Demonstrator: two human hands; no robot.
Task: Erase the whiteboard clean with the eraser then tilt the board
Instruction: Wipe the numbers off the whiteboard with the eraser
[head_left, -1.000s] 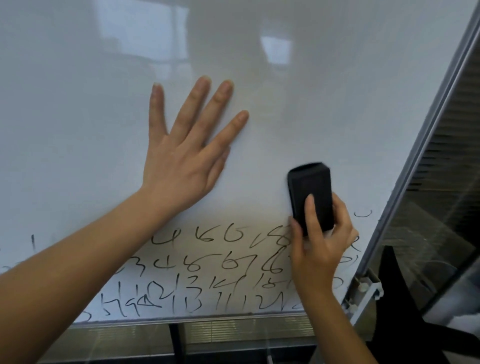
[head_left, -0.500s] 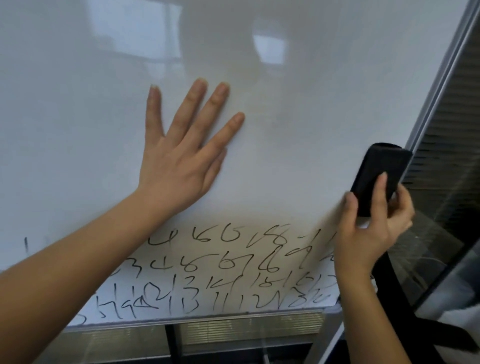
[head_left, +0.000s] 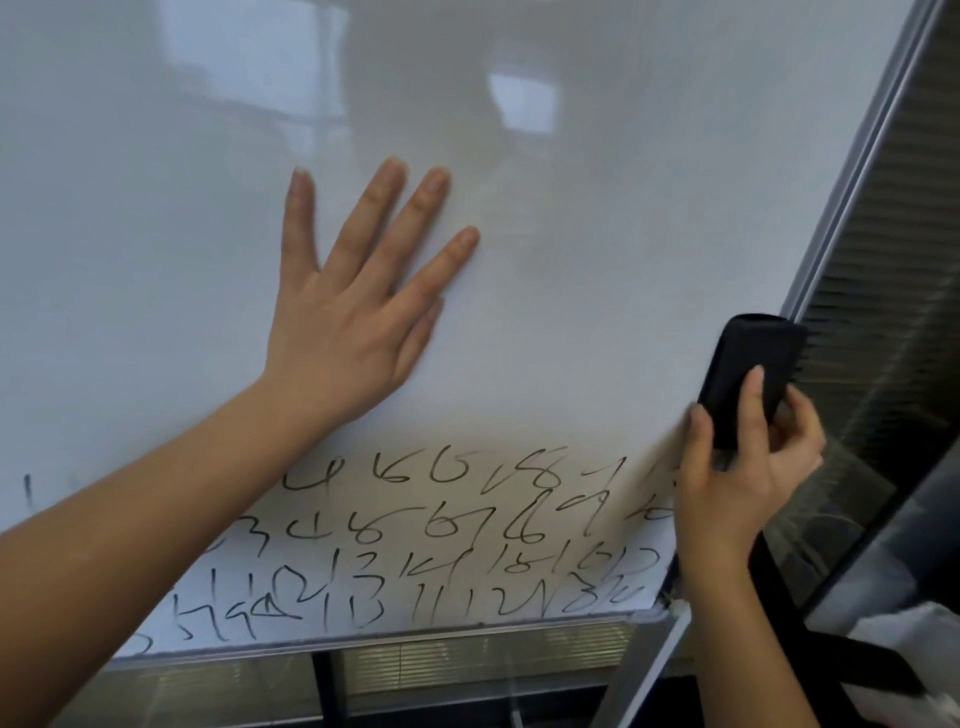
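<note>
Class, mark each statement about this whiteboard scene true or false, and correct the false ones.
1. The left hand lies flat on the whiteboard. True.
2. The right hand holds a black eraser. True.
3. The board is wiped clean. False: handwritten numbers fill its lower part.
4. The eraser is at the board's left edge. False: it is at the right edge.

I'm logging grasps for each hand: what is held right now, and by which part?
The right hand grips the black eraser by its lower end, fingers across its back. The left hand holds nothing; it presses flat on the whiteboard.
</note>
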